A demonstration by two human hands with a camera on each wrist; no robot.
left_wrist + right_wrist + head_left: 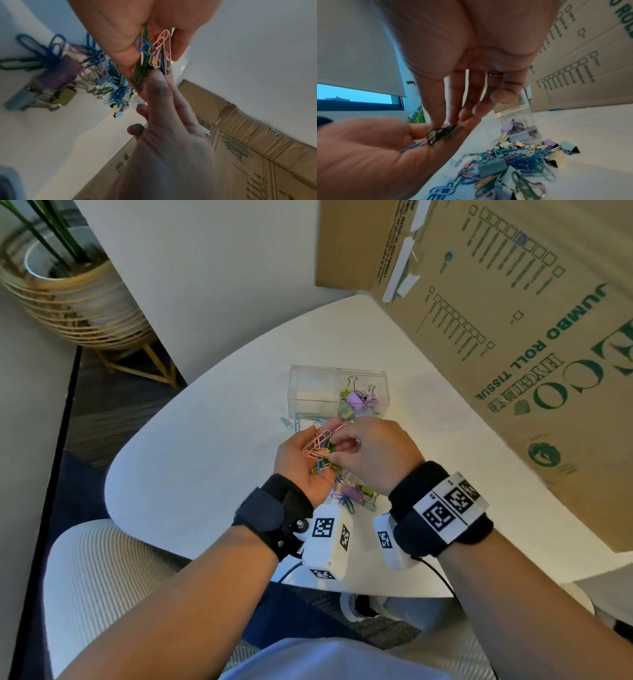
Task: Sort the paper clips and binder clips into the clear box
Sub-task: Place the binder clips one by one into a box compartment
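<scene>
The left hand (pixel 301 460) lay palm up, fingers loosely cupped round a small bunch of paper clips (pixel 319 448), pink, green and blue. The right hand (pixel 373 455) reached across from the other side, its thumb and first fingers curled down into that bunch and closing on the green clips (pixel 439 133); whether they truly gripped one could not be told.

Well to the right of both hands a large cardboard carton (pixel 507 337) leaned over the white table (pixel 191 460). Beyond the fingertips stood the clear box (pixel 337 392), its right compartment holding purple and pale binder clips (pixel 356 400), its left compartment showing no clips. Under and just behind the wrists lay the unsorted pile (pixel 513 166) of paper clips and binder clips, a purple binder clip (pixel 60 74) and a grey-blue one (pixel 493 167) among them. A few loose paper clips (pixel 291 423) rested between the fingertips and the box.
</scene>
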